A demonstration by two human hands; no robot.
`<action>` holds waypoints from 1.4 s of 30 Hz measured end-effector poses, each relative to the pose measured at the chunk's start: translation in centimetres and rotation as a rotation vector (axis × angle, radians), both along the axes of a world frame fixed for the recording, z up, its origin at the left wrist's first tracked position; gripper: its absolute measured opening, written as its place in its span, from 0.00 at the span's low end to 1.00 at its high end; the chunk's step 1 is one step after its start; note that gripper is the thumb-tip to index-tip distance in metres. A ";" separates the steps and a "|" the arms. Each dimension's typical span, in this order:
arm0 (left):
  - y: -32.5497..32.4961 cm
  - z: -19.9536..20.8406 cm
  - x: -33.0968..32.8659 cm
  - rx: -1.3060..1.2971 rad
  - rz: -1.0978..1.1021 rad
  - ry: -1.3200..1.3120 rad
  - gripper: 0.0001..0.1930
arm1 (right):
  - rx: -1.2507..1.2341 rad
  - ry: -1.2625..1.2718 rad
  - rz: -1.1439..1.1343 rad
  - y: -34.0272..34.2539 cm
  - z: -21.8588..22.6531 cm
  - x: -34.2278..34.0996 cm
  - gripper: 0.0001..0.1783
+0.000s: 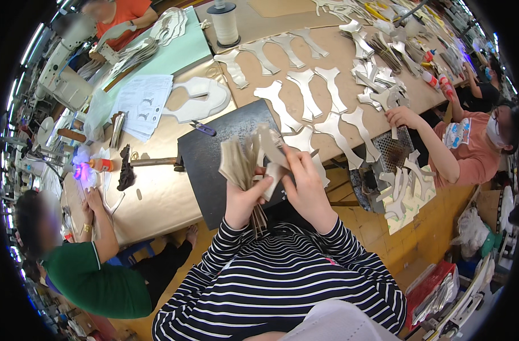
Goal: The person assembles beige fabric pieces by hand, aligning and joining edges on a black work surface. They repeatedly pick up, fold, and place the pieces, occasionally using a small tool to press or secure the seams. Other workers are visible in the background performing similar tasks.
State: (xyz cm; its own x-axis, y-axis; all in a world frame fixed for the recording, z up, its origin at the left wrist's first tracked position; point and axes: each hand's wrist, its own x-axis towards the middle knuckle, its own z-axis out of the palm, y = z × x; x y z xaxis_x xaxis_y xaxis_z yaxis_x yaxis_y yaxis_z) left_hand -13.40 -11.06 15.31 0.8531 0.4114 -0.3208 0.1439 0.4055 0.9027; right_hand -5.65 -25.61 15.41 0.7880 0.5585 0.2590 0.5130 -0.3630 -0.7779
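Note:
My left hand (243, 200) is closed round a thick bundle of cut beige shoe-upper pieces (234, 163), their ends fanning upward and narrow tails hanging below the wrist. My right hand (306, 187) pinches a pale curved shoe-upper piece (272, 149) at the bundle's right side, against my left thumb. Its lower end partly hides behind my fingers. Both hands are above the near part of a black slab (205, 162). On that slab, beyond the bundle, are thread snips (203, 128) with purple handles. Pale Y-shaped pieces (306, 94) are spread in rows beyond my right hand.
A hammer (156, 162), a dark rag (125, 167) and printed sheets (142, 105) lie left. Behind them stand a thread cone (224, 25) and a sewing machine (63, 85). Co-workers sit left in green (106, 278) and right in pink (469, 145), beside a metal grate box (394, 149).

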 end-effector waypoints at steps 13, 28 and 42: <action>2.9 -1.2 2.1 -0.234 0.011 -0.156 0.11 | -0.103 -0.369 -0.147 -5.1 -3.3 4.4 0.24; 3.9 -2.6 -0.3 -0.244 0.113 -0.169 0.18 | -0.436 -0.188 -0.528 -8.6 -10.6 11.1 0.22; -0.3 -0.8 -0.2 0.198 -0.137 -0.140 0.18 | 0.720 0.587 -0.051 2.1 1.1 0.4 0.23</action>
State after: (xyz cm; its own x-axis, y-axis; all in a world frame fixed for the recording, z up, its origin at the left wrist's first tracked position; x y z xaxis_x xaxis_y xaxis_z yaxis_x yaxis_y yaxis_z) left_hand -13.56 -11.39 14.48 0.9354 0.3323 -0.1204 0.0530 0.2049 0.9774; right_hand -5.29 -23.55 16.53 0.9218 0.3788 0.0819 -0.0369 0.2962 -0.9544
